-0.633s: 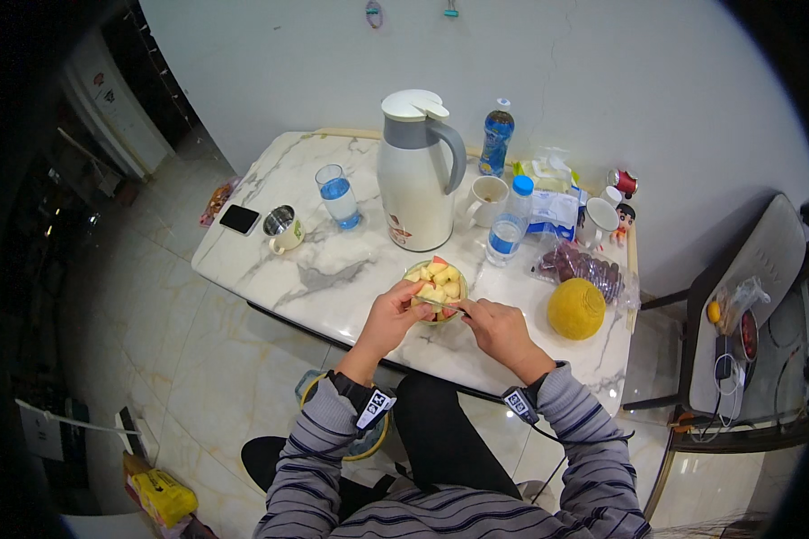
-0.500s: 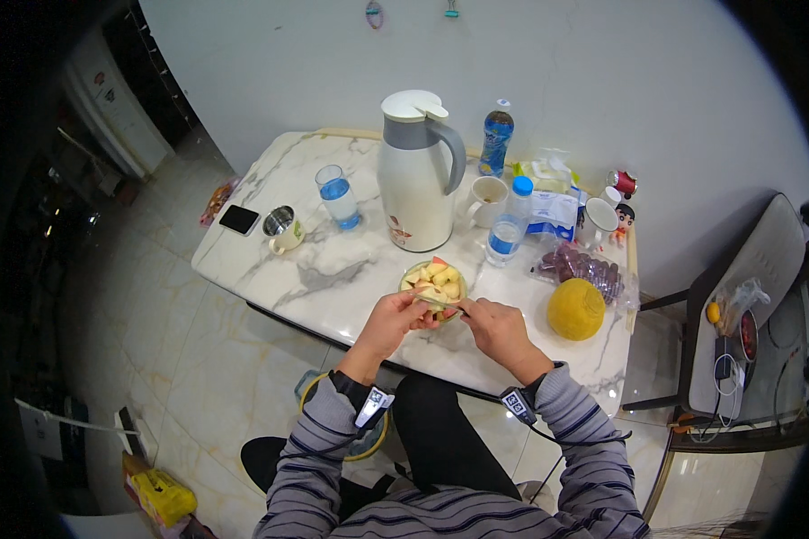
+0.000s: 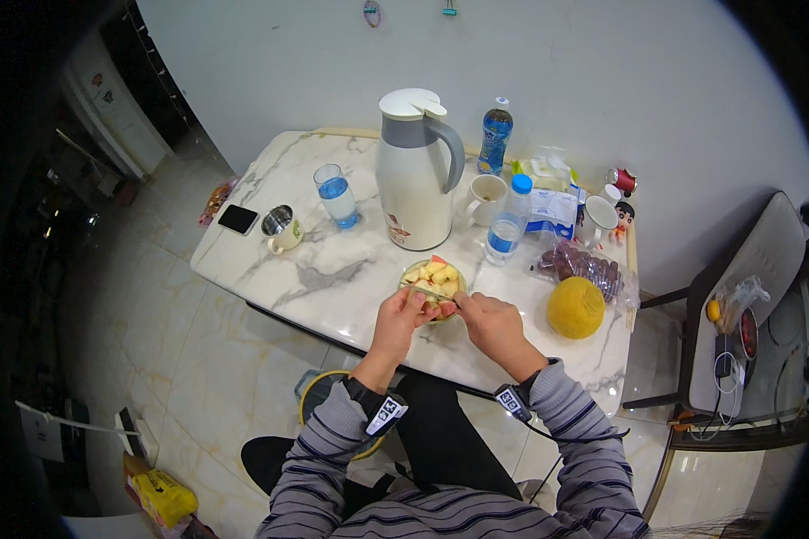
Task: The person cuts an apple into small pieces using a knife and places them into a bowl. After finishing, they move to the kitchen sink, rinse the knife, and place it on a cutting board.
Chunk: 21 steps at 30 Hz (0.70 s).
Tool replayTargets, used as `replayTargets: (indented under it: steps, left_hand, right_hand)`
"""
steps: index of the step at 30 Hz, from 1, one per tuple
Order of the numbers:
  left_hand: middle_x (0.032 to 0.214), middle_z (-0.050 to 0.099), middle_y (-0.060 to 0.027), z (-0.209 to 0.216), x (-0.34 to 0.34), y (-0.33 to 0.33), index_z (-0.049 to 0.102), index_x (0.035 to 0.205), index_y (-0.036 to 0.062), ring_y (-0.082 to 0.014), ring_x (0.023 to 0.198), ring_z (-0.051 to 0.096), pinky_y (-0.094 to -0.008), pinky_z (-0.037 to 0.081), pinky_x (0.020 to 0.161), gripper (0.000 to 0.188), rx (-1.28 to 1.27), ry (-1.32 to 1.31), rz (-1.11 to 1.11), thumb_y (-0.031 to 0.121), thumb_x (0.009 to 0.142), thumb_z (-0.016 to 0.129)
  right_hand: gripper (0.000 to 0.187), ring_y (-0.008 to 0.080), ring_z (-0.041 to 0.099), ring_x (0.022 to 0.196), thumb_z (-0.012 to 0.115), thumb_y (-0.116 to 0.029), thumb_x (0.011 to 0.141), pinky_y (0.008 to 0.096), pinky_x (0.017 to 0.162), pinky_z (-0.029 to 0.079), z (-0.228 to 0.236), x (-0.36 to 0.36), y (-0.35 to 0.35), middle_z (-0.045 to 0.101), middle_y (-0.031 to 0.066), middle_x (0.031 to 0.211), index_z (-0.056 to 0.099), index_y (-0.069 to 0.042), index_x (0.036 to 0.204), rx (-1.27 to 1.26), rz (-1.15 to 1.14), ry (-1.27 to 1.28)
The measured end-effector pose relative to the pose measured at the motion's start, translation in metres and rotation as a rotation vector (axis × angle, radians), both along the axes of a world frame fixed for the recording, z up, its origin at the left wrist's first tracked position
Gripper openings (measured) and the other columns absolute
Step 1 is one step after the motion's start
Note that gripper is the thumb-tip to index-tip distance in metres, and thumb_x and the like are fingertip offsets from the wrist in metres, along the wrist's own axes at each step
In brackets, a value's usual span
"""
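Pinching one of the pale, red-skinned apple pieces [image 3: 440, 270] between thumb and fingertips of the left hand [image 3: 402, 316], partly hidden by the grip, right at the near side of a small bowl [image 3: 465, 280]. Gripping a knife [image 3: 437, 295] in the right hand [image 3: 492, 322], with fingers curled about the handle and blade pointing left, across the bowl to the left fingertips. Heaped with more apple pieces inside the bowl, near the front edge of a white, grey-veined desk [image 3: 324, 278].

Just beyond the bowl, a tall white jug [image 3: 415, 184] with grey collar and handle. To the right of the jug, a white mug [image 3: 487, 201] and a blue-capped water bottle [image 3: 509, 226], both upright. Nearer and farther right, a large yellow fruit [image 3: 575, 308], with dark grapes [image 3: 577, 264] in clear plastic just behind. At the far right, soft packs [image 3: 553, 211], another mug [image 3: 597, 221] and a small figurine [image 3: 623, 222]. At the far edge, a blue-labelled bottle [image 3: 494, 139]. Left of the jug, a tall glass [image 3: 337, 200], then a cream cup [image 3: 284, 234] with metal lining, then a dark-screened phone [image 3: 238, 219].

Below the near edge, a yellow-rimmed bin [image 3: 313, 400]; well off to the right, a grey chair [image 3: 758, 256].
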State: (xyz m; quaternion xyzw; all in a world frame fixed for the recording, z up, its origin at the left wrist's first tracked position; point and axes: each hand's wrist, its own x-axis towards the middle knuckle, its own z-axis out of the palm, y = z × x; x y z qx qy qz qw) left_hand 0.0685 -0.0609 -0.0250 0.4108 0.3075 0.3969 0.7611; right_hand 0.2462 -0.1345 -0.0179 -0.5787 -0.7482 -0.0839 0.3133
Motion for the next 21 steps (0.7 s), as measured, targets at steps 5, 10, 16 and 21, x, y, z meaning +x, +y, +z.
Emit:
replayTargets:
  steps: [5, 10, 16, 21]
  left_hand:
    - [0.091, 0.059, -0.0036, -0.004, 0.004, -0.003, 0.057, 0.108, -0.0020, -0.0102, 0.083, 0.059, -0.0276, 0.055, 0.083, 0.021, -0.066, -0.064, 0.060, 0.017, 0.100, 0.051]
    - [0.100, 0.061, -0.0054, -0.007, 0.006, -0.004, 0.055, 0.117, -0.0022, -0.0143, 0.090, 0.061, -0.0311, 0.053, 0.089, 0.027, -0.111, -0.073, 0.064, 0.019, 0.099, 0.053]
    - [0.123, 0.056, -0.0114, -0.002, 0.005, -0.007, 0.042, 0.135, -0.0050, -0.0203, 0.110, 0.059, -0.0335, 0.050, 0.098, 0.040, -0.083, -0.042, 0.062, 0.009, 0.098, 0.051]
    - [0.133, 0.051, -0.0134, -0.001, -0.001, -0.002, 0.035, 0.141, -0.0058, -0.0212, 0.117, 0.056, -0.0325, 0.050, 0.100, 0.047, -0.026, 0.007, 0.009, 0.002, 0.098, 0.048]
  right_hand:
    - [0.032, 0.0204, 0.061, 0.059, 0.061, -0.011, 0.079, 0.0333, 0.048, 0.048, -0.002, -0.009, -0.002, 0.055, 0.0035, 0.072, 0.057, -0.011, 0.111, -0.012, -0.085, -0.084]
    - [0.031, 0.0209, 0.062, 0.059, 0.061, -0.013, 0.081, 0.0339, 0.049, 0.048, -0.006, -0.013, 0.001, 0.056, 0.0044, 0.073, 0.057, -0.011, 0.112, -0.005, -0.113, -0.040]
    - [0.029, 0.0274, 0.064, 0.061, 0.061, -0.018, 0.086, 0.0386, 0.051, 0.050, -0.011, -0.014, 0.000, 0.063, 0.0086, 0.079, 0.057, -0.010, 0.113, -0.096, -0.172, 0.128]
    - [0.027, 0.0306, 0.065, 0.065, 0.062, -0.020, 0.088, 0.0406, 0.054, 0.051, -0.009, -0.013, -0.001, 0.066, 0.0107, 0.084, 0.058, -0.009, 0.112, -0.135, -0.197, 0.196]
